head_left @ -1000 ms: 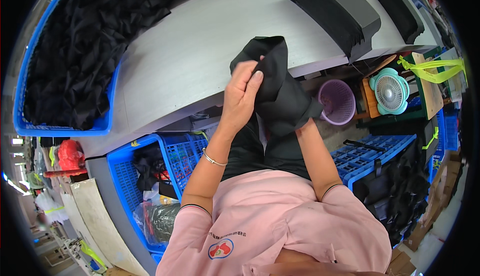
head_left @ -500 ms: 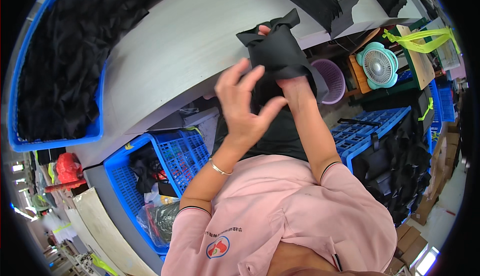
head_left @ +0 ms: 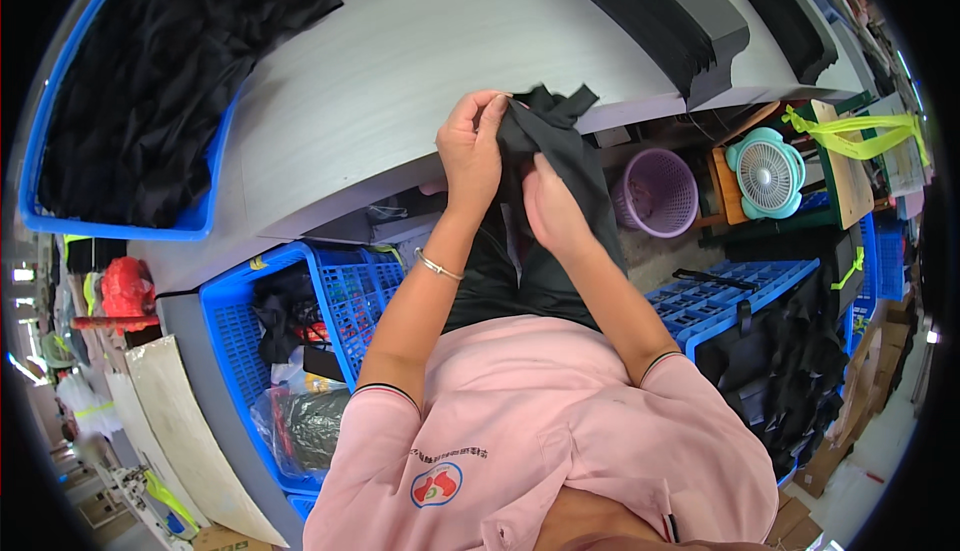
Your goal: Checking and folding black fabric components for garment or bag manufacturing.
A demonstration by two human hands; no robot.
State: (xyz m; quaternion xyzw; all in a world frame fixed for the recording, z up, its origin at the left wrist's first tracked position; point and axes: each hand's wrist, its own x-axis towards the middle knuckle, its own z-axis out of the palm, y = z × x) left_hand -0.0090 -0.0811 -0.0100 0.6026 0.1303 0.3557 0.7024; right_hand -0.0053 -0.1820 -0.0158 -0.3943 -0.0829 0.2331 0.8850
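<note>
Black cloth (head_left: 573, 156) at one o'clock from the view's centre, near the worktop (head_left: 400, 91) edge. The left hand (head_left: 470, 159) pinches its ten o'clock edge; a firm pinch and gentle tension should best smooth the folds. The right hand (head_left: 549, 206) (fingertips hidden by fabric) lies at seven o'clock, its grip impossible to tell. The bunched far end obscures the cloth's shape.
</note>
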